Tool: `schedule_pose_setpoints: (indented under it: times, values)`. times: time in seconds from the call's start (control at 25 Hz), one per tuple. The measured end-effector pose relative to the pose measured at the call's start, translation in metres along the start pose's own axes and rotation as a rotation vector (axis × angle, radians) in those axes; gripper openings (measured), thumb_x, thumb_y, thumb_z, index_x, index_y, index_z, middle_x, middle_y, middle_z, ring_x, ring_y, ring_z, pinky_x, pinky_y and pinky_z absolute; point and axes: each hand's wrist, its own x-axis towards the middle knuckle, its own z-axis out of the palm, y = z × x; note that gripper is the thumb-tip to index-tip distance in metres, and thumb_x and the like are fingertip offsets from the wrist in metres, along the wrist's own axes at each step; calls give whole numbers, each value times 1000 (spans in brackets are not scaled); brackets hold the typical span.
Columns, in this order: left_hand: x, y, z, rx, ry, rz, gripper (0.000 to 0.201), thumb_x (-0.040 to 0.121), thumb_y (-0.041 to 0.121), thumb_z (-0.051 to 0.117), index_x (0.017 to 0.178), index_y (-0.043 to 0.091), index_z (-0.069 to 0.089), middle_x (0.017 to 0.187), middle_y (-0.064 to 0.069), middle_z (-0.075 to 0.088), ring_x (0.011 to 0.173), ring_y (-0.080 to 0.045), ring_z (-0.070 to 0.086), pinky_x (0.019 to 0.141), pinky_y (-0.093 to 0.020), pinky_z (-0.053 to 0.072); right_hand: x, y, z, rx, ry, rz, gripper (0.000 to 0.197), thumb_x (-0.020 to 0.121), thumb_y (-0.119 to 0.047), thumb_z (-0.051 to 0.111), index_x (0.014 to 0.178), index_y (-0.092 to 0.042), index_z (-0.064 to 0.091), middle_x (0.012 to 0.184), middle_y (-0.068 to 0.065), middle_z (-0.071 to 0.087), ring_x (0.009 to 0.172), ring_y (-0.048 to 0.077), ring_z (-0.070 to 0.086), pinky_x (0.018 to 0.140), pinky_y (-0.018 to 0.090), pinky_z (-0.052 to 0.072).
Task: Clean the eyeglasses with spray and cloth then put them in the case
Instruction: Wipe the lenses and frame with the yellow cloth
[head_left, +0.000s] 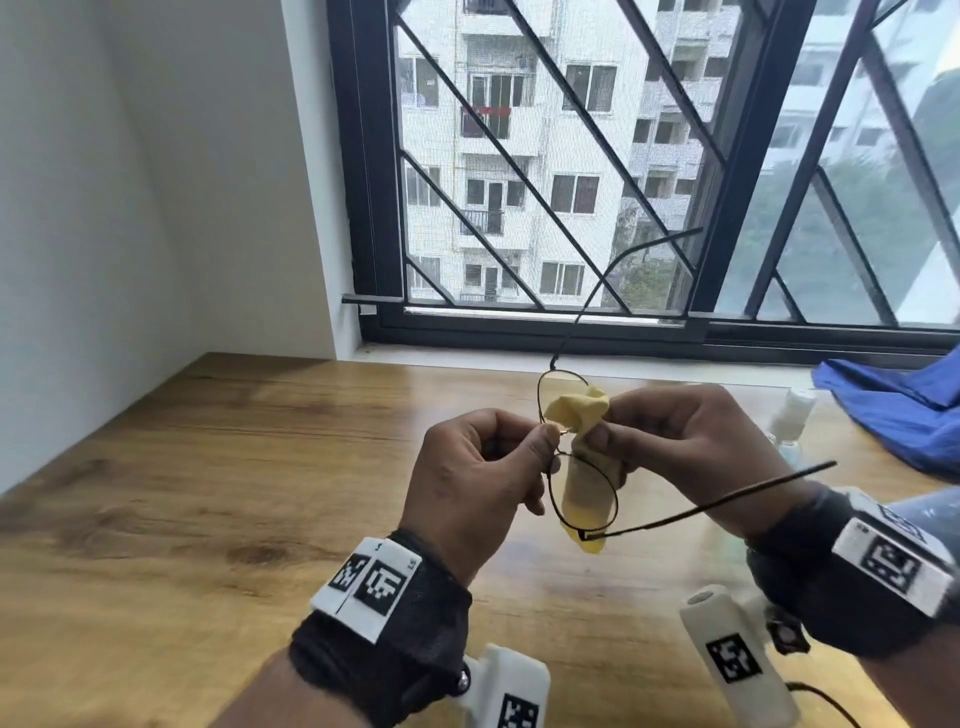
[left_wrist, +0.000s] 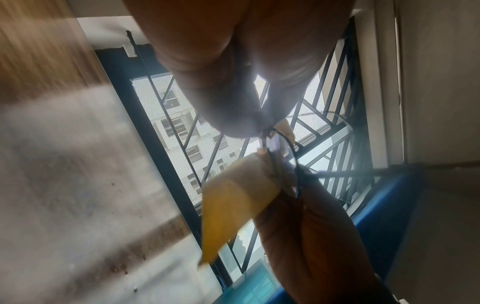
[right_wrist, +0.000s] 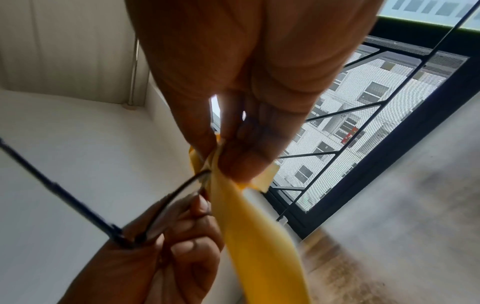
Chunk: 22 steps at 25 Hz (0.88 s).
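Woodgrain table (head_left: 208, 493), left hand (head_left: 478, 483) pinching thin wire eyeglasses (head_left: 584, 493), right hand (head_left: 691, 452) gripping soft yellow cloth (head_left: 737, 410)

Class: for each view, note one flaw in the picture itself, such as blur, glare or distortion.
Head view: wide-angle bending of the window bars. Left wrist view: window glare washes out the left hand; table smeared. Right wrist view: yellow cloth and table blurred.

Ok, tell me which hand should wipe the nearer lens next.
Right. The right hand already pinches the yellow cloth, which hangs behind that lens, while the left hand pinches the eyeglasses at the bridge, steadying them.
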Motion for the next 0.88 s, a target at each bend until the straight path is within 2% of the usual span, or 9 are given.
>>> schedule_pose_setpoints:
  times: [0.08, 0.16, 0.28, 0.44, 0.56, 0.72, 0.8, 0.88]
  values:
    - [1, 0, -1, 1, 5, 8, 16, 89, 12, 73, 85, -3, 71, 67, -10, 72, 50, -18, 58, 50, -29, 51, 0, 1, 0, 45, -12, 64, 12, 77, -16, 77, 84, -7, 80, 73, 11, 77, 61, 19, 70, 57, 27, 57]
    - [2, 0, -2, 1, -12, 4, 17, 90, 11, 73, 84, -5, 71, 66, -12, 71, 50, -19, 56, 50, -30, 51, -1, 1, 5, 58, 70, 71, 15, 73, -20, 80, 79, -6, 80, 73, 15, 77, 59, 24, 71, 56, 31, 59]
    - [2, -1, -3, 0, -49, -6, 18, 89, 12, 73, 83, -5, 71, 65, -13, 70, 49, -21, 55, 51, -31, 51, -3, 1, 11, -99, 180, -34, 19, 71, -24, 84, 78, -7, 79, 70, 9, 78, 57, 23, 73, 56, 34, 62]
    - [2, 1, -3, 16, -58, 3, 19, 88, 13, 74, 84, -5, 71, 66, -16, 71, 49, -21, 56, 50, -32, 52, -7, -7, 12, -290, 207, -133, 24, 73, -35, 83, 79, -11, 80, 67, 0, 77, 55, 17, 73, 54, 35, 62]
    - [2, 2, -3, 42, -48, 26, 18, 88, 11, 74, 84, -5, 71, 63, -14, 69, 49, -21, 56, 50, -33, 52, -4, -9, 12, -199, 117, -21, 30, 74, -33, 80, 79, -4, 79, 65, 10, 75, 53, 23, 71, 52, 40, 61]
    - [3, 4, -6, 66, -22, 87, 16, 87, 12, 75, 83, -2, 72, 64, -9, 70, 51, -19, 58, 49, -33, 54, 2, -13, -10, 62, -197, 319, 28, 72, -27, 81, 83, -2, 79, 70, 18, 72, 57, 23, 67, 56, 30, 58]
    - [5, 4, -8, 66, 0, 108, 14, 87, 12, 75, 82, -1, 72, 65, -8, 71, 51, -18, 58, 50, -31, 53, 1, -15, -18, 42, -237, 358, 30, 69, -27, 83, 83, 0, 79, 72, 19, 74, 58, 25, 69, 58, 32, 60]
    - [6, 3, -9, 60, 1, 106, 14, 87, 12, 75, 82, -1, 72, 65, -9, 71, 50, -18, 58, 49, -31, 53, -1, -17, -16, -11, -220, 325, 26, 70, -23, 84, 80, -1, 79, 70, 18, 74, 57, 26, 69, 58, 34, 61]
